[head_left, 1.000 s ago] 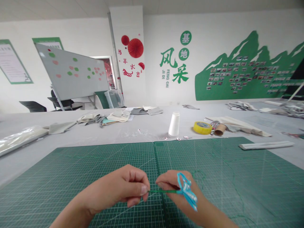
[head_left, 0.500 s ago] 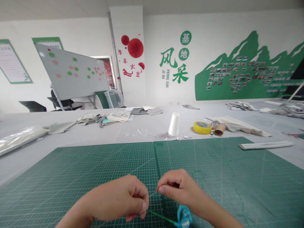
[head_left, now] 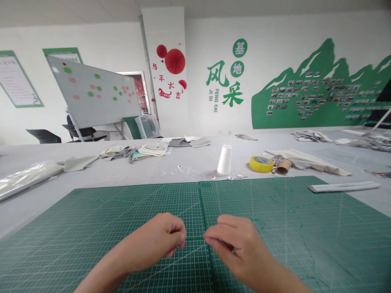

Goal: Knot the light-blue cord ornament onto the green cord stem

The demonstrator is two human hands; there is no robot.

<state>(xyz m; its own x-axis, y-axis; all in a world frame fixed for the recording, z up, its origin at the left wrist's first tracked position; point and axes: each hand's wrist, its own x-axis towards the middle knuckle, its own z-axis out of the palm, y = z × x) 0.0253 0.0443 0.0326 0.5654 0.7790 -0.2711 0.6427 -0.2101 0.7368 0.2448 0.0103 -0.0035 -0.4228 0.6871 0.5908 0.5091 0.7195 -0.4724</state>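
My left hand (head_left: 154, 242) is closed, its thumb and fingers pinched on a thin green cord (head_left: 194, 238). A short stretch of that cord runs level across the gap to my right hand (head_left: 240, 240), whose thumb and fingertips are pinched together at its other end. Both hands are held over the green cutting mat (head_left: 146, 203), either side of the dark seam down its middle. Under the curled fingers of my right hand there is a small dark bluish patch that I cannot make out. Loose green thread (head_left: 301, 228) lies on the mat at the right.
Behind the mat stand a white thread cone (head_left: 225, 160), a roll of yellow tape (head_left: 261, 164) and a cardboard tube (head_left: 284, 166). Folded fabric (head_left: 314, 162) and a rolled white strip (head_left: 343, 186) lie to the right. Cloth scraps (head_left: 152, 148) and a plastic-wrapped roll (head_left: 29, 177) lie left.
Both hands have risen slightly, and the left has shifted left. The cord now spans between the two hands. The bright blue piece that hung below my right hand no longer shows there.
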